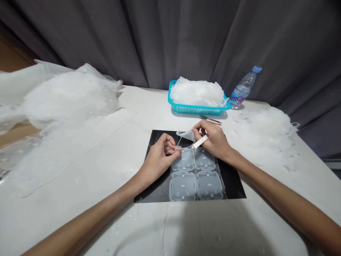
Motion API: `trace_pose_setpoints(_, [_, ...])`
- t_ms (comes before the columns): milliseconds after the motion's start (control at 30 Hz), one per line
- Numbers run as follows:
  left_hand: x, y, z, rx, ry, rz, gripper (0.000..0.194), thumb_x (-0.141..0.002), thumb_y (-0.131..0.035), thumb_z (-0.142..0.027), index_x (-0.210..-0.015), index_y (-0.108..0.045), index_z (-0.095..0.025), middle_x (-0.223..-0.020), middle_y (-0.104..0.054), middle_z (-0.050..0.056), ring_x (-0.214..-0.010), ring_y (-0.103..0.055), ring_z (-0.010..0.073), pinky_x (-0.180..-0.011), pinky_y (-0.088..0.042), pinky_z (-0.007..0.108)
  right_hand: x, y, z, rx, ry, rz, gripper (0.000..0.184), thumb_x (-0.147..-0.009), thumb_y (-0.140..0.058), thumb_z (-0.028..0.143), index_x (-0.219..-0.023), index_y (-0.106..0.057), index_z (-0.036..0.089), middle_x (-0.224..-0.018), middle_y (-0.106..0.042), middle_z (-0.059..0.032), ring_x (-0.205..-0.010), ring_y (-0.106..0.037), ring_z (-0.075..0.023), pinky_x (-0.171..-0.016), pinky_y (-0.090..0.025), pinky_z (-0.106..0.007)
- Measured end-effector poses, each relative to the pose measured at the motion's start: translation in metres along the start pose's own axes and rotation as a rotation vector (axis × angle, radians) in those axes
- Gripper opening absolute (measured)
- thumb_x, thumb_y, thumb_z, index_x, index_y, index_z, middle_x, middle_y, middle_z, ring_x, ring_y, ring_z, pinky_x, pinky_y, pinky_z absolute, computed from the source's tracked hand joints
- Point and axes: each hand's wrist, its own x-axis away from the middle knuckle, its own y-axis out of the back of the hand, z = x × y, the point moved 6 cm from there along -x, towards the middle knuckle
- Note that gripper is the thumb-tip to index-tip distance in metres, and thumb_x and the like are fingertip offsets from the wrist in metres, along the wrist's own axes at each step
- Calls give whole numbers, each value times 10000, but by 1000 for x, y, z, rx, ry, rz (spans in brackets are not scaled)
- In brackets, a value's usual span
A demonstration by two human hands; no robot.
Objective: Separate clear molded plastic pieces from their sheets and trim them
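Observation:
On a black mat (234,185) lies a translucent plastic sheet (183,186) of rounded square pieces with small dark marks. At the sheet's far edge, my left hand (162,149) pinches its thin clear border, fingers curled. My right hand (213,138) is closed on a lifted whitish film flap (188,135), held between thumb and fingertips. A short white stick-like tool (199,142) is also tucked in that hand, its tip pointing down left over the sheet. Its exact kind cannot be made out. The right fingers partly hide the flap.
A blue basket (199,109) filled with white film pieces stands behind the mat, beside a tilted-looking water bottle (242,90). A pink-handled cutting tool (213,121) lies before the basket. Translucent film heaps (71,92) cover the left; another pile (269,135) sits right. Grey curtains (170,39) hang behind.

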Motion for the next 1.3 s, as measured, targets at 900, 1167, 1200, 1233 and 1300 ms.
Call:
trace_pose_setpoints(900, [-6, 16, -3, -89, 31, -95, 372, -897, -592, -413, -629, -708, -183, -878, -804, 73, -893, -734, 245, -850, -541, 338, 9, 2, -26, -122, -525, -115, 114, -957, -566, 299, -866, -530, 240, -853, -691, -32, -774, -627, -227, -723, -425, -334])
trace_pose_setpoints(1167, [-7, 19, 3, -22, 88, -134, 373, -913, -607, -503, -745, -679, -177, -866, -766, 86, -872, -722, 235, -804, -581, 355, 15, -6, -25, -288, -506, -91, 132, -952, -545, 354, -898, -512, 238, -844, -656, -21, -709, -612, -191, -687, -459, -314])
trace_pose_setpoints(1200, [-6, 20, 1, -56, 52, -159, 355, -934, -603, -506, -800, -660, -182, -878, -749, 75, -867, -711, 225, -783, -573, 343, 14, -6, -15, -296, -452, -61, 108, -962, -551, 336, -975, -537, 230, -846, -656, -13, -689, -605, -179, -674, -462, -307])
trace_pose_setpoints(1233, [-4, 23, -2, -104, 7, -201, 321, -945, -613, -498, -864, -637, -188, -894, -728, 60, -856, -695, 211, -763, -560, 330, 13, -6, -5, -280, -397, -27, 129, -970, -557, 305, -1069, -556, 223, -849, -662, -5, -674, -602, -171, -667, -464, -301])
trace_pose_setpoints(1300, [1, 31, -12, -219, -96, -326, 263, -940, -666, -451, -980, -584, -205, -912, -668, 22, -819, -642, 178, -730, -521, 301, 13, -5, 15, -196, -284, 40, 261, -977, -556, 224, -1238, -562, 220, -864, -694, 1, -672, -621, -164, -673, -475, -295])
